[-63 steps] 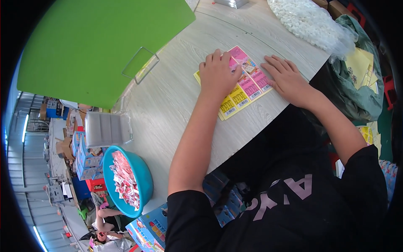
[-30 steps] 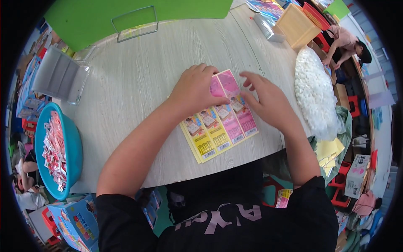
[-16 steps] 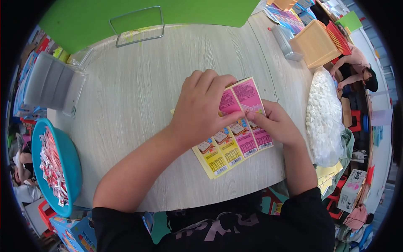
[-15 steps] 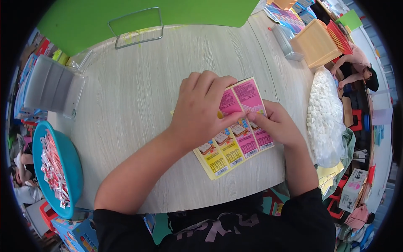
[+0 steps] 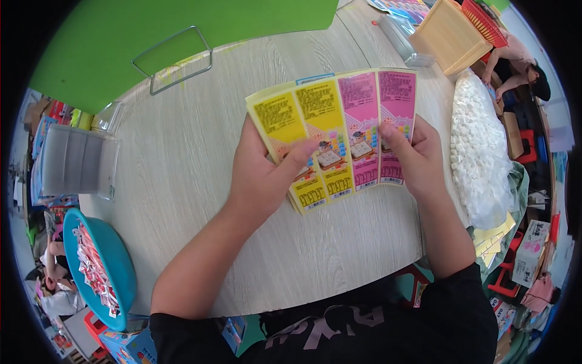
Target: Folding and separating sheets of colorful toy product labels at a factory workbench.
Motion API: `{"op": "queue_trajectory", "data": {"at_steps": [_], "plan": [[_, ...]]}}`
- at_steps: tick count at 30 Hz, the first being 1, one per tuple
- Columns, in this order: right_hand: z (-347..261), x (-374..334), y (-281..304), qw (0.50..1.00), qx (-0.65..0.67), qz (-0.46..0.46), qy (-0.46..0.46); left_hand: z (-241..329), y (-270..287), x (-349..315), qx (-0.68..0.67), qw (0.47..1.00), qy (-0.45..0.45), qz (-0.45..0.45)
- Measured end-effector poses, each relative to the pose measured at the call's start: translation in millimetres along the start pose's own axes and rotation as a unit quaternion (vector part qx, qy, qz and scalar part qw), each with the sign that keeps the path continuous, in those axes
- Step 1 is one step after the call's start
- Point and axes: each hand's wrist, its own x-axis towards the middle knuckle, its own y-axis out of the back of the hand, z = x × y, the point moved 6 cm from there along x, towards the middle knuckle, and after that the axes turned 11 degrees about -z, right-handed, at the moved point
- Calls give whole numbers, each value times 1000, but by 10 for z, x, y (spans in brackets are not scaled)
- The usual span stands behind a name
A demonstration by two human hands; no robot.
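Observation:
A stack of label sheets (image 5: 330, 115) with yellow and pink printed strips is held up over the table. My left hand (image 5: 257, 173) grips its left side, thumb across the front of the yellow strips and fingers hidden behind. On the other side, my right hand (image 5: 421, 155) pinches the edge of the pink strips, its thumb in front. Several layers show along the left and lower edges. A small blue-edged piece (image 5: 315, 79) peeks out behind the top.
A teal basin (image 5: 124, 267) of red-and-white packets is at left, near stacked clear trays (image 5: 73, 161). A green panel (image 5: 182, 27) with a wire stand (image 5: 210, 57) lies beyond. At right are a bag of white pieces (image 5: 479, 145), a tan tray (image 5: 451, 39) and a person (image 5: 512, 54).
My left hand has moved off the top of the sheets to their left side. The stack is raised farther from me, and its printed front shows more fully.

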Motion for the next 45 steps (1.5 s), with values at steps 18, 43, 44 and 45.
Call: {"op": "queue_trajectory", "data": {"at_steps": [18,43,44,45], "plan": [[-109,-90,-148,997,0,-41,67,21,12,-99,15,996,-82,-6],[-75,-77,-53,999,-8,-4,31,15,-11,-90,29,997,-66,-13],[-76,-76,-43,999,-23,-7,30,26,-7,-86,39,997,-72,-13],[-72,-72,-46,999,-23,-8,31,36,-8,-87,40,996,-73,-13]]}}
